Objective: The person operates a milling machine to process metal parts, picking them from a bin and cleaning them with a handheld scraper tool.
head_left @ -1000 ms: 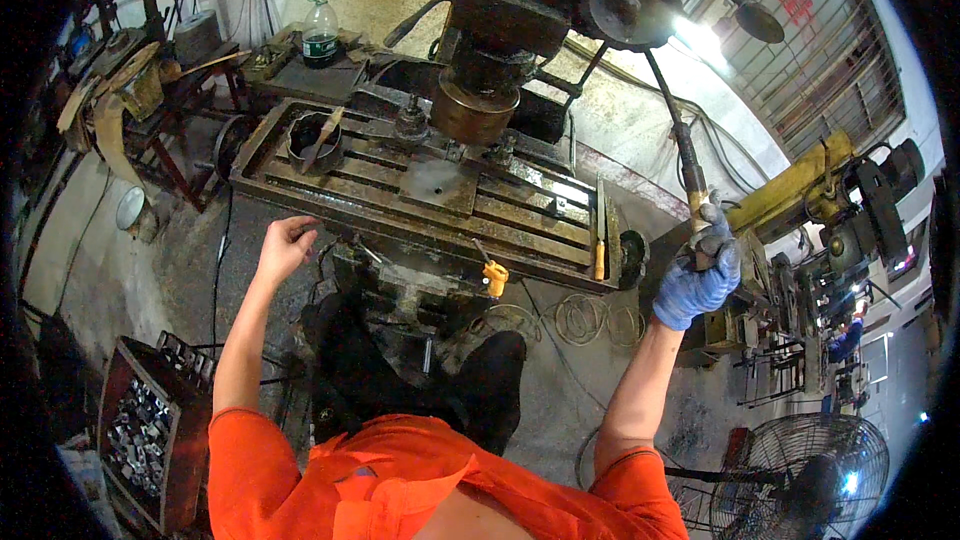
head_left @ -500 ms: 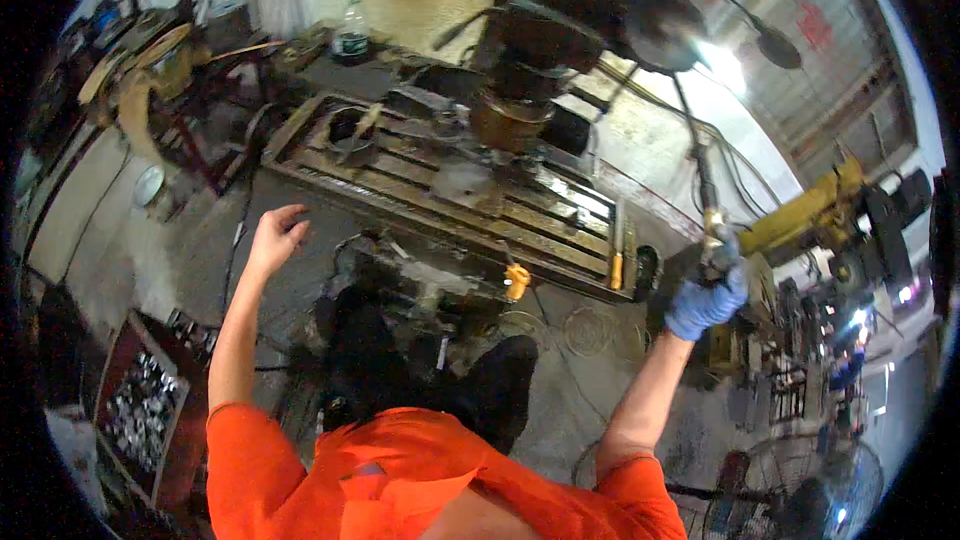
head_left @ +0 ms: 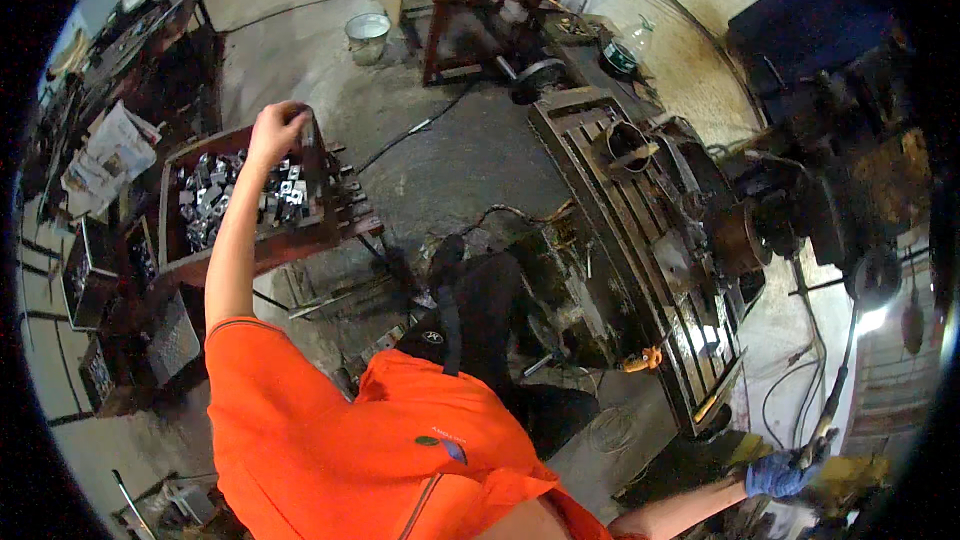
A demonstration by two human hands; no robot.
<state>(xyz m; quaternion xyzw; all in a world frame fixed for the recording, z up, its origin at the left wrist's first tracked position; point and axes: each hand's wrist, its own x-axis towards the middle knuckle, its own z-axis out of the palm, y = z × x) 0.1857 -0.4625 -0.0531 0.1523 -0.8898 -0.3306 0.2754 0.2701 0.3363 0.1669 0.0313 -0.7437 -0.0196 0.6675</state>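
Holding metal pieces [head_left: 205, 195], a box [head_left: 292, 251] sits near half-curled left fingers [head_left: 294, 117]; right fingers [head_left: 806, 461] clasp a rod [head_left: 839, 386]

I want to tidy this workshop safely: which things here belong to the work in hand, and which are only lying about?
Likely in use:
metal pieces in their box, by the left hand
dark rod, at the gloved right hand
perhaps the slotted machine table

Apparently only lying about:
metal bucket
paper sheets
clear bottle
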